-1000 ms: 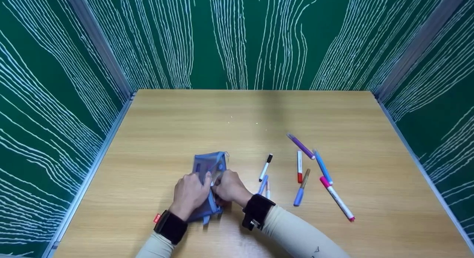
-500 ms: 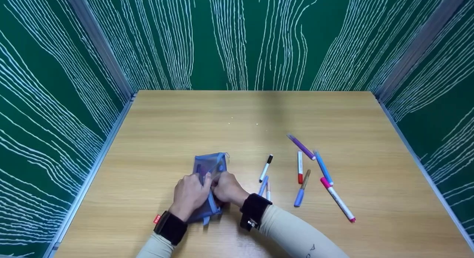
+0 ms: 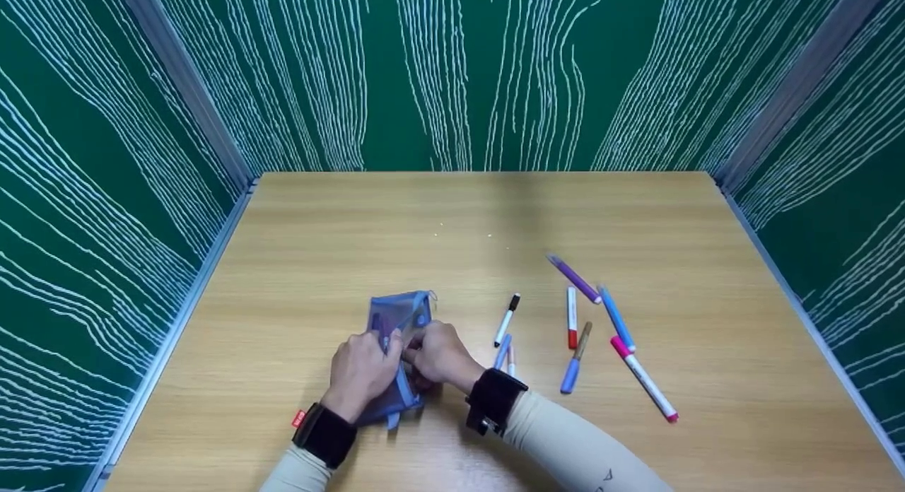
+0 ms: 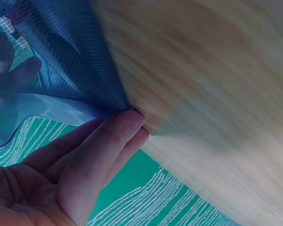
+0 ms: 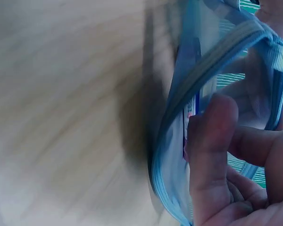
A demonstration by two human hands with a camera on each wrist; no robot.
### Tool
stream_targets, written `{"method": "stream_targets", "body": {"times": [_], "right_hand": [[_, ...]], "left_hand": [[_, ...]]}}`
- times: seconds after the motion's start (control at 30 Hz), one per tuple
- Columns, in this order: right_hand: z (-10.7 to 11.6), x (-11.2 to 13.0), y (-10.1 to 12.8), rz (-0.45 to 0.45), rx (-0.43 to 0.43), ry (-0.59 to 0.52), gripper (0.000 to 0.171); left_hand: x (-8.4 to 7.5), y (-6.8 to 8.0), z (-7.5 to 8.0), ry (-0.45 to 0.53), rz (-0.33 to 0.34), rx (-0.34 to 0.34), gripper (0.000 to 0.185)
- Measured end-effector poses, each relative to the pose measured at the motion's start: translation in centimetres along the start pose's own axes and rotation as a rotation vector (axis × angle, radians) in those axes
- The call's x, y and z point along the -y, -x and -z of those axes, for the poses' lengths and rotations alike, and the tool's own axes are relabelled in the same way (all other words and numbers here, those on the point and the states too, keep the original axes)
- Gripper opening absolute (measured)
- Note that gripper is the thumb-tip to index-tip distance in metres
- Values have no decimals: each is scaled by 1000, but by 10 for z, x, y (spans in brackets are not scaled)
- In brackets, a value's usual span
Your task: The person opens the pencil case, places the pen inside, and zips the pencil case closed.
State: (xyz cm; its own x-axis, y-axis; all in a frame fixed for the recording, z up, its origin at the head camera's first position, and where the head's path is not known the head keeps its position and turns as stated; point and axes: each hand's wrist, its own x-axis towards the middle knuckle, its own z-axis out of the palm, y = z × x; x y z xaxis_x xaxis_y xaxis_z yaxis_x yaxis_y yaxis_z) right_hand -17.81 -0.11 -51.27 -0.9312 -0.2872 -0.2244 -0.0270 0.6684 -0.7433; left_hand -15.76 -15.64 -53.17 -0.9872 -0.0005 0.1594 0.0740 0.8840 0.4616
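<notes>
A blue mesh zip pouch (image 3: 399, 309) lies on the table, its zipped mouth unfastened toward the right. My left hand (image 3: 364, 368) grips the pouch's left side; in the left wrist view its fingers (image 4: 104, 150) pinch the mesh edge. My right hand (image 3: 440, 354) is at the mouth, with its bent fingers (image 5: 212, 141) reaching inside the zipper rim (image 5: 198, 75). No object shows between those fingers. Inside, a marker (image 5: 190, 113) lies along the pouch wall, left of the fingers. A dark pen shape also shows through the mesh in the head view.
Several markers lie right of the pouch: a black-capped one (image 3: 508, 319), a red-capped one (image 3: 572, 319), a gold-and-blue one (image 3: 576, 359), a purple one (image 3: 574, 278), a light blue one (image 3: 617, 319) and a pink-capped one (image 3: 644, 379). Green, white-lined panels (image 3: 481, 75) enclose the table (image 3: 318, 230).
My right hand dipped slightly further into the pouch, then drew back a little to the right. The left hand and the loose markers stay put.
</notes>
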Motion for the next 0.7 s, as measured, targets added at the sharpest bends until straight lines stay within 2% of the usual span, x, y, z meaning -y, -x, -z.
{"method": "stream_targets", "body": {"times": [0.27, 0.5, 0.7], "right_hand": [[11, -7, 5, 52, -66, 67, 17], [29, -15, 17, 173, -158, 136, 22], [48, -20, 27, 148, -199, 174, 30]], "left_hand": [[1, 0, -1, 2, 11, 23, 47], [1, 0, 0, -4, 1, 5, 48], [1, 1, -1, -2, 2, 17, 49]]}}
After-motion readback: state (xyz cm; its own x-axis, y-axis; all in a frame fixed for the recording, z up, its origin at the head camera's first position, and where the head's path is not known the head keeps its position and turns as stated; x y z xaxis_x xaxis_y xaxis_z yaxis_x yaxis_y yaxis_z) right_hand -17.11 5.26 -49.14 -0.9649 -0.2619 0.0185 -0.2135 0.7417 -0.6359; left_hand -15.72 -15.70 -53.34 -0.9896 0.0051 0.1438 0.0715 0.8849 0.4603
